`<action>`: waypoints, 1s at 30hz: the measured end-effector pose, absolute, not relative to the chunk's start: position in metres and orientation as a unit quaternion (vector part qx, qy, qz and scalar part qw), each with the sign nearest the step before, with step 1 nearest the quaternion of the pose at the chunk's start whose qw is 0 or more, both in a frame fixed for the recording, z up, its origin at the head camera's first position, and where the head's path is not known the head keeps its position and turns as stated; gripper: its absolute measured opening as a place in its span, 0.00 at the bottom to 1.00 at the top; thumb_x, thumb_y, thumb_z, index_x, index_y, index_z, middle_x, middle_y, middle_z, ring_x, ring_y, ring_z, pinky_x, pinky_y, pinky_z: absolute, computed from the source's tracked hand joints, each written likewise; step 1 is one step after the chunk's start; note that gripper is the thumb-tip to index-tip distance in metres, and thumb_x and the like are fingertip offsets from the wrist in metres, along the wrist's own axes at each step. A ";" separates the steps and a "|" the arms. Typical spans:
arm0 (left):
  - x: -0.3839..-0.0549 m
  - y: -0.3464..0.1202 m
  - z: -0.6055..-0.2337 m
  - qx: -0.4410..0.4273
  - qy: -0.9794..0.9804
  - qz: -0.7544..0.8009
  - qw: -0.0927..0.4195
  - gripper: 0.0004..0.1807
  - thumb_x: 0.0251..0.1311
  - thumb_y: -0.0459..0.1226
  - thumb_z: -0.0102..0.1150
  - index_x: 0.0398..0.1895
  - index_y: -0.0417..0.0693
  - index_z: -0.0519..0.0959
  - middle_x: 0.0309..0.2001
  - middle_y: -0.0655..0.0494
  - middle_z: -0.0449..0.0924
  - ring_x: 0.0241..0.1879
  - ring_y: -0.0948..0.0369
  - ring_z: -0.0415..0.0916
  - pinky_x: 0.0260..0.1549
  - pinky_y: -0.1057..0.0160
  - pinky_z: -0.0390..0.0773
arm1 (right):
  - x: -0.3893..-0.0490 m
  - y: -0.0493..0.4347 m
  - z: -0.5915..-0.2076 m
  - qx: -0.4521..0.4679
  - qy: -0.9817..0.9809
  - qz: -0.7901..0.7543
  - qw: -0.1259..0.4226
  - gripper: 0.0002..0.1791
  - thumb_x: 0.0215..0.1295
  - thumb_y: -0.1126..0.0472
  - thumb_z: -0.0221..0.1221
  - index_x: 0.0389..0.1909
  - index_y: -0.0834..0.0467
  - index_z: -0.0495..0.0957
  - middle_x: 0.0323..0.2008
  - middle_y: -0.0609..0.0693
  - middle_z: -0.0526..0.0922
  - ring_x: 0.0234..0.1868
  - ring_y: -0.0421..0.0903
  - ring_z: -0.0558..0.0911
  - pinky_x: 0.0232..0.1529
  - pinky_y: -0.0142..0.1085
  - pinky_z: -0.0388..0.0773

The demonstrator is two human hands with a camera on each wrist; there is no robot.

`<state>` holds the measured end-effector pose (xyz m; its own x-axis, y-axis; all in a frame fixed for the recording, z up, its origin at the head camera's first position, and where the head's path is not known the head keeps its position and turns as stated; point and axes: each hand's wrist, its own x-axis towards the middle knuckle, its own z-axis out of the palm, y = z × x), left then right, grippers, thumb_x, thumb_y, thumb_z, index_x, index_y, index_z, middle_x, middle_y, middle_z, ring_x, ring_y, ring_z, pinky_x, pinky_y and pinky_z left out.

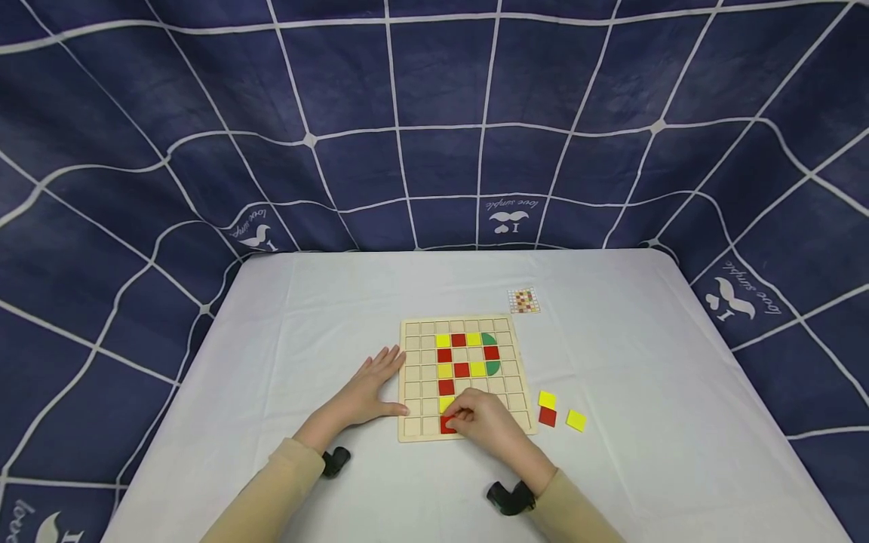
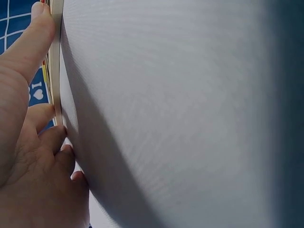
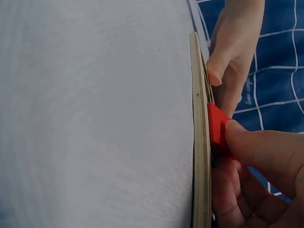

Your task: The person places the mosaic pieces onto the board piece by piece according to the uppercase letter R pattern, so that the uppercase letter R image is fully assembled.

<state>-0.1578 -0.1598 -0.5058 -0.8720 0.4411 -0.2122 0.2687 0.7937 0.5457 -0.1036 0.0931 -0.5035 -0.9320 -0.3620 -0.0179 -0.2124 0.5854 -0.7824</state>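
Observation:
A wooden grid board (image 1: 414, 388) lies on the table, with red, yellow and green tiles in some of its cells. Several red and yellow squares form a column, and two green rounded pieces (image 1: 493, 368) sit at the right of the pattern. My left hand (image 1: 366, 394) rests along the board's left edge, thumb and fingers spread. Over the near edge, my right hand (image 1: 483, 418) pinches a red square tile (image 3: 218, 126) between thumb and fingers. That tile stands tilted against the board in the right wrist view, at the bottom cell of the column.
Right of the board lie two yellow tiles, one of them farther out (image 1: 576, 421), and a red tile (image 1: 547, 416). A small printed pattern card (image 1: 523, 300) lies beyond the board's far right corner. A dark blue checked curtain (image 1: 434, 162) surrounds the white-covered table (image 1: 326, 302).

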 end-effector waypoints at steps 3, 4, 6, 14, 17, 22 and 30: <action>-0.158 -0.160 -0.506 0.192 0.932 0.258 0.166 0.58 0.47 0.55 0.74 0.77 0.46 0.54 0.79 0.48 0.45 0.80 0.49 0.37 0.77 0.44 0.41 | -0.103 0.092 -0.504 -0.166 0.890 -0.418 0.076 0.04 0.56 0.64 0.70 0.31 0.53 0.86 0.27 0.40 0.76 0.26 0.32 0.73 0.28 0.24 0.76; -0.158 -0.160 -0.506 0.193 0.932 0.257 0.167 0.58 0.47 0.55 0.74 0.78 0.46 0.54 0.79 0.48 0.45 0.80 0.49 0.37 0.77 0.44 0.41 | -0.102 0.092 -0.504 -0.167 0.891 -0.416 0.073 0.04 0.56 0.64 0.71 0.31 0.53 0.86 0.28 0.40 0.76 0.26 0.32 0.72 0.27 0.24 0.76; -0.158 -0.161 -0.506 0.194 0.932 0.257 0.166 0.58 0.47 0.55 0.74 0.78 0.46 0.54 0.79 0.48 0.45 0.79 0.49 0.37 0.77 0.44 0.42 | -0.102 0.091 -0.504 -0.169 0.895 -0.408 0.065 0.04 0.55 0.65 0.71 0.30 0.53 0.87 0.28 0.40 0.75 0.26 0.31 0.72 0.27 0.23 0.75; -0.157 -0.161 -0.504 0.193 0.931 0.261 0.168 0.58 0.47 0.55 0.74 0.77 0.45 0.54 0.79 0.48 0.45 0.79 0.49 0.37 0.77 0.44 0.41 | -0.101 0.089 -0.504 -0.177 0.901 -0.393 0.049 0.05 0.54 0.65 0.71 0.30 0.53 0.87 0.28 0.39 0.74 0.27 0.31 0.71 0.27 0.23 0.74; -0.157 -0.161 -0.505 0.194 0.931 0.260 0.167 0.58 0.47 0.55 0.74 0.77 0.45 0.54 0.79 0.48 0.45 0.79 0.49 0.37 0.77 0.43 0.41 | -0.101 0.092 -0.503 -0.166 0.897 -0.406 0.060 0.05 0.55 0.64 0.71 0.31 0.52 0.86 0.29 0.39 0.75 0.27 0.31 0.73 0.28 0.23 0.76; -0.157 -0.161 -0.505 0.192 0.932 0.260 0.166 0.58 0.47 0.55 0.74 0.77 0.45 0.54 0.79 0.48 0.45 0.80 0.49 0.37 0.77 0.44 0.41 | -0.102 0.107 -0.498 -0.123 0.888 -0.438 0.068 0.05 0.57 0.62 0.70 0.34 0.51 0.85 0.30 0.39 0.77 0.29 0.35 0.75 0.31 0.25 0.78; -0.157 -0.160 -0.505 0.192 0.932 0.259 0.166 0.58 0.47 0.55 0.74 0.77 0.45 0.54 0.79 0.48 0.45 0.80 0.49 0.37 0.77 0.44 0.41 | -0.113 0.158 -0.488 -0.023 0.893 -0.449 0.026 0.05 0.59 0.64 0.68 0.36 0.55 0.85 0.33 0.45 0.81 0.31 0.39 0.77 0.32 0.26 0.77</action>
<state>-0.1575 -0.1600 -0.5052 -0.8716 0.4433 -0.2094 0.2716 0.7922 0.5465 -0.1131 0.1580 -0.4876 -0.9976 -0.0648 -0.0259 -0.0179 0.5964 -0.8025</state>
